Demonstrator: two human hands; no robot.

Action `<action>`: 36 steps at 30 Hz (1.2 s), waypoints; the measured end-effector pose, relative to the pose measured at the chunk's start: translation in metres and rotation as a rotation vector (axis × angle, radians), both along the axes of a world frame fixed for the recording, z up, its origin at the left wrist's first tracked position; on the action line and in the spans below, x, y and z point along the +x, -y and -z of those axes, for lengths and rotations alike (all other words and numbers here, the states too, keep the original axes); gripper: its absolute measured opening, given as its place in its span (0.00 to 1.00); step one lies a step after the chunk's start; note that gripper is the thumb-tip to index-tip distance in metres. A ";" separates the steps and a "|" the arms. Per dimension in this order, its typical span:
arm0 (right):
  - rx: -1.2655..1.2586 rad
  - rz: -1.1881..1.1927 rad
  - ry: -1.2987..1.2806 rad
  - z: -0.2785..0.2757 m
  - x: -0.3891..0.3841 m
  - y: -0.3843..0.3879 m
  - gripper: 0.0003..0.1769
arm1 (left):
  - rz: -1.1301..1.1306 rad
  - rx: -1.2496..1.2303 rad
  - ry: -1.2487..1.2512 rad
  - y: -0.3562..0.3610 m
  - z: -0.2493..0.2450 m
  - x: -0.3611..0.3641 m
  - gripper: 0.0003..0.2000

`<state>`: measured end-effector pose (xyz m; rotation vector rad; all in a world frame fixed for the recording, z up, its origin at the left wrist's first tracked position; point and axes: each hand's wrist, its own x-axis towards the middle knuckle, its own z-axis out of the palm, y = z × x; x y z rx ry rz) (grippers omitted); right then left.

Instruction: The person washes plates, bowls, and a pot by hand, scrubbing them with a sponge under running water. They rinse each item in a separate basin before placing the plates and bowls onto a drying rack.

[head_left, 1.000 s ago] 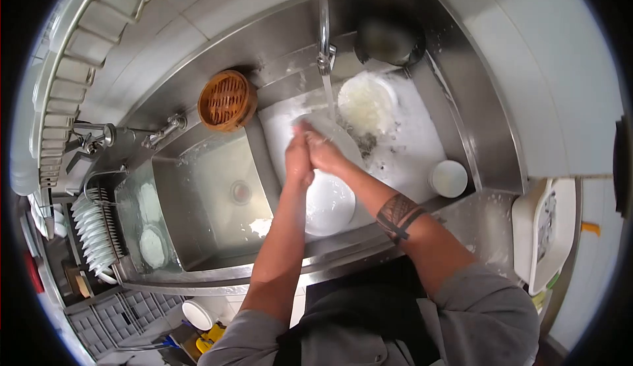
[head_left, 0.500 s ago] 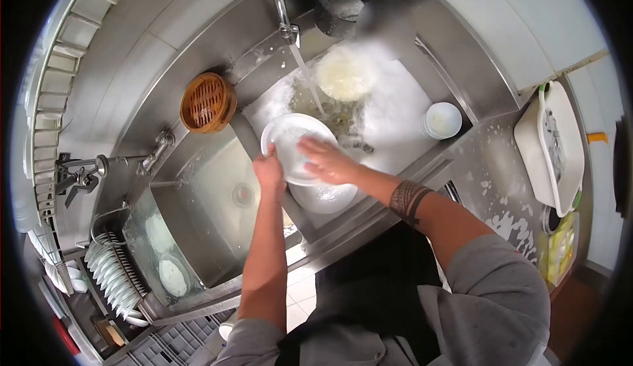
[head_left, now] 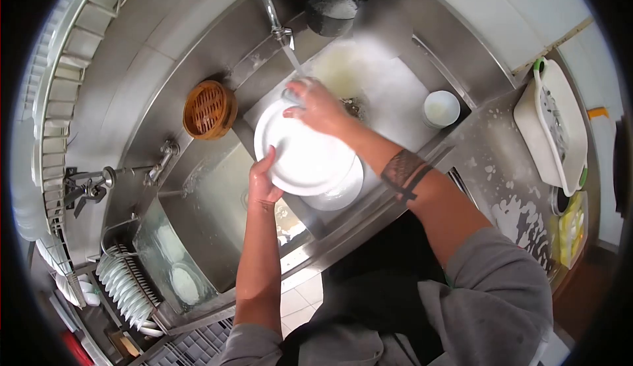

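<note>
My left hand (head_left: 262, 180) grips the lower left rim of a white plate (head_left: 306, 152), thumb on top. My right hand (head_left: 316, 105) is at the plate's upper edge, fingers curled around something small and greyish that I cannot make out. Behind it, water runs from the faucet (head_left: 282, 33) into the foamy sink. Another white dish (head_left: 343, 191) lies below the plate, partly hidden by it. A pale yellowish round thing (head_left: 336, 72) sits blurred in the foam.
A bamboo steamer (head_left: 209, 110) rests on the left ledge, a dark pot (head_left: 331, 15) at the back. White bowls (head_left: 441, 109) stand at the sink's right. Farther right is a white tub (head_left: 550, 128); at lower left, racked plates (head_left: 125, 287).
The plate has turned over or tilted and shows a broad white face. My right hand has moved up and left from over its middle to the upper edge.
</note>
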<state>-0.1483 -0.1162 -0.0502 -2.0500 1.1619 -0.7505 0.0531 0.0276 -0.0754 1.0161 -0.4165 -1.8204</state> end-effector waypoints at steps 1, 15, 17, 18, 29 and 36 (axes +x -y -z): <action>-0.136 -0.007 -0.024 0.025 0.025 -0.008 0.38 | -0.101 -0.013 -0.082 0.003 -0.011 -0.018 0.30; 1.124 0.196 0.830 0.077 -0.042 -0.022 0.35 | -0.321 0.040 0.079 -0.026 0.050 -0.003 0.31; 1.158 0.165 0.893 0.084 -0.038 -0.037 0.34 | -0.358 0.079 0.199 -0.022 0.044 -0.004 0.27; 1.170 0.419 1.010 0.084 -0.026 -0.057 0.33 | -0.369 0.084 0.191 -0.023 0.052 -0.012 0.27; 1.012 0.434 1.104 0.102 -0.019 -0.092 0.30 | -0.820 0.154 0.170 -0.005 0.094 -0.088 0.17; 1.140 -0.031 0.339 0.115 -0.111 -0.044 0.25 | -0.535 0.066 0.587 -0.011 0.129 -0.027 0.07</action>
